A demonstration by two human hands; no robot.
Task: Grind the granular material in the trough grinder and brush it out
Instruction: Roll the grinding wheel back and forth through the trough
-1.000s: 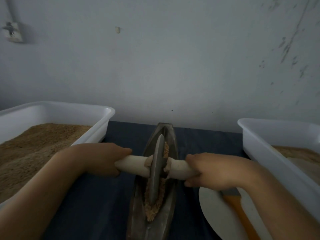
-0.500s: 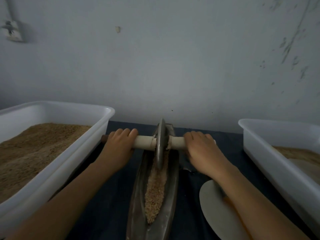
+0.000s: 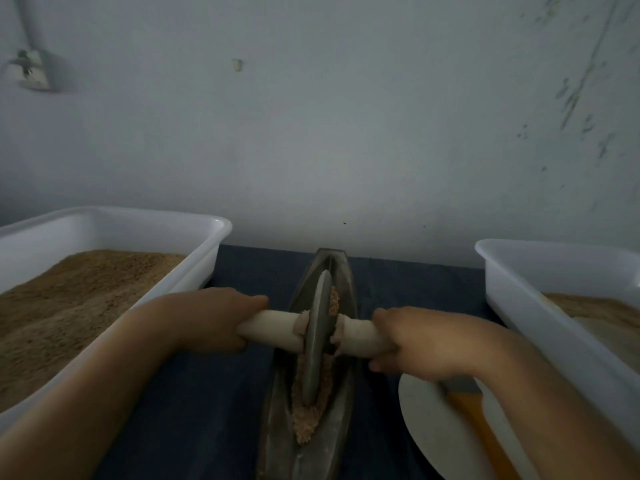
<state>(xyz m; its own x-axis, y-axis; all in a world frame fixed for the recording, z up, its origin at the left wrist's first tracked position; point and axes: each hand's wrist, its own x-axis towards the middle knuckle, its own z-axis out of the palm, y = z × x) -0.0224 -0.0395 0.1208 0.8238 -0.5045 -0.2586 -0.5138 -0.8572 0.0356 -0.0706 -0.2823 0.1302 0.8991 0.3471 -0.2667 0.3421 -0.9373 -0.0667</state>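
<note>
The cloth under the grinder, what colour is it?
Dark blue cloth, seen best in the head view.

Dull grey metal trough grinder [image 3: 341,431] on matt dark cloth [image 3: 207,410], beside glossy white plastic tubs [image 3: 194,258].

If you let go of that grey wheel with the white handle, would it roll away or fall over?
The thin grey metal disc sits in the boat-shaped metal trough, so it would probably roll only along the groove. It likely wouldn't topple far: its white handle spans the trough. It looks heavy.
</note>
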